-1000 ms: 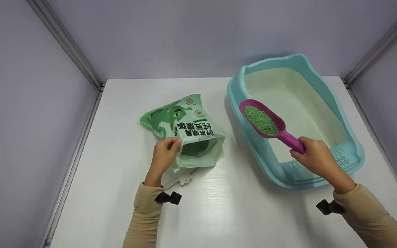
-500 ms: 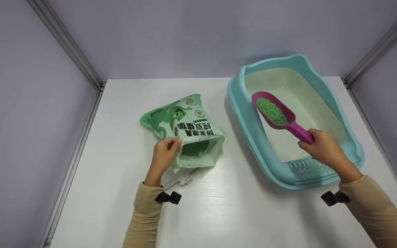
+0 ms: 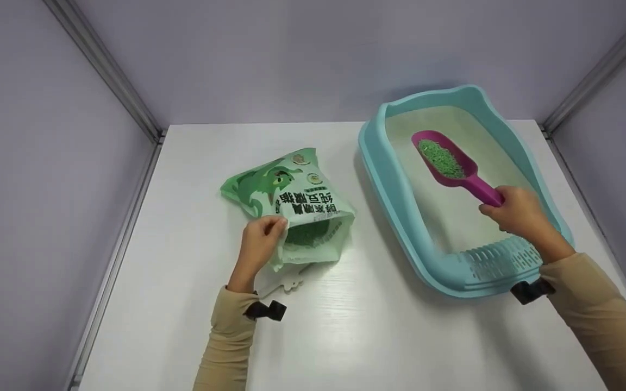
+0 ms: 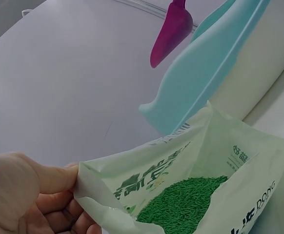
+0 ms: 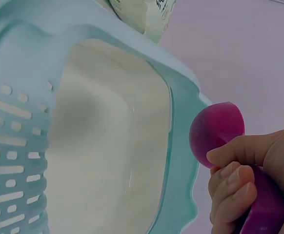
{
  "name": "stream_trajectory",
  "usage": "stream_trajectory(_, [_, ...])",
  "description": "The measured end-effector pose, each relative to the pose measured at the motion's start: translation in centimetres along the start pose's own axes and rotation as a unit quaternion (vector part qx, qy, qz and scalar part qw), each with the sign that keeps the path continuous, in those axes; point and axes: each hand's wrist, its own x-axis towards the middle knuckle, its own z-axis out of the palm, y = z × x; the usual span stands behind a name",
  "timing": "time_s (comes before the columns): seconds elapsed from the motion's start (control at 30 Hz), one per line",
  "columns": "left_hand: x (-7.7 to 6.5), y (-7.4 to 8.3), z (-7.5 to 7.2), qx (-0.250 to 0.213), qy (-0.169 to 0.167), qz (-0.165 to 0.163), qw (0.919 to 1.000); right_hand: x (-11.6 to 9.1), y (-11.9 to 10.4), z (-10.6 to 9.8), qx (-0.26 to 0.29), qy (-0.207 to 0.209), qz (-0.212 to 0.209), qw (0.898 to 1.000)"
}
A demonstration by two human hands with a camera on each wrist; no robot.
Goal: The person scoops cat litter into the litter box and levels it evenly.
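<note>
A white table is bearing a pale-green printed bag, a light-blue plastic tub and a flat, partly hidden white piece.

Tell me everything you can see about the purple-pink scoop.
The scoop is magenta and looks like smooth, hard plastic, with a deep, rounded bowl narrowing into a thick handle. Small green pellets fill much of the bowl. The right hand grips the handle, hiding its end. The bowl points away from the person and to their left, raised above the blue-rimmed tray. Its exact tilt is hard to judge.
</note>
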Motion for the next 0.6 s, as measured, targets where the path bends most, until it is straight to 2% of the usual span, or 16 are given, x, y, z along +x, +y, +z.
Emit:
stream_trajectory(0.17, [0.0,0.0,0.0,-0.003,-0.002,-0.004,1.0000,1.0,0.2,-0.3,0.007,-0.011,0.016,1.000])
stream_trajectory(0.4, [0.0,0.0,-0.1,0.000,0.001,-0.004,1.0000,2.6,0.5,-0.4,0.018,-0.052,0.055,0.997])
stream_trajectory(0.6, [0.0,-0.1,0.0,-0.002,0.000,-0.006,1.0000,3.9,0.8,-0.6,0.016,-0.067,0.063,0.996])
